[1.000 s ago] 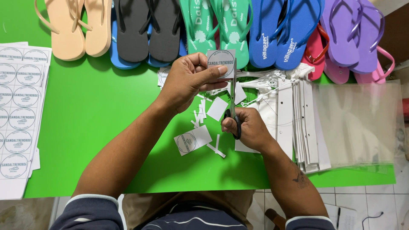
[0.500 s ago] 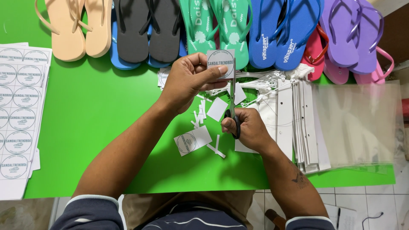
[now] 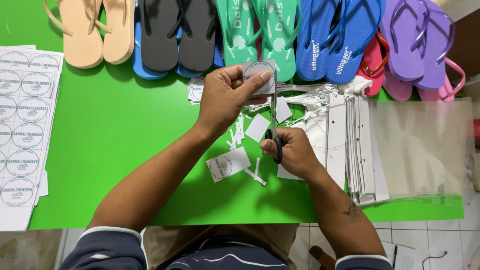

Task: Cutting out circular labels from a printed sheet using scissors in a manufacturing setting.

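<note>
White paper sheets of round printed labels lie at the far left of the green table. My left hand pinches a small white square label above the table; my right hand grips black-handled scissors, blades touching the label's right edge.

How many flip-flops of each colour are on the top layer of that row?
Beige flip-flops: 2
Black flip-flops: 2
Green flip-flops: 2
Blue flip-flops: 2
Purple flip-flops: 2
Total: 10
Partly hidden ones underneath not counted.

Navy short sleeves with pale trim, small tattoo on right forearm.
</note>
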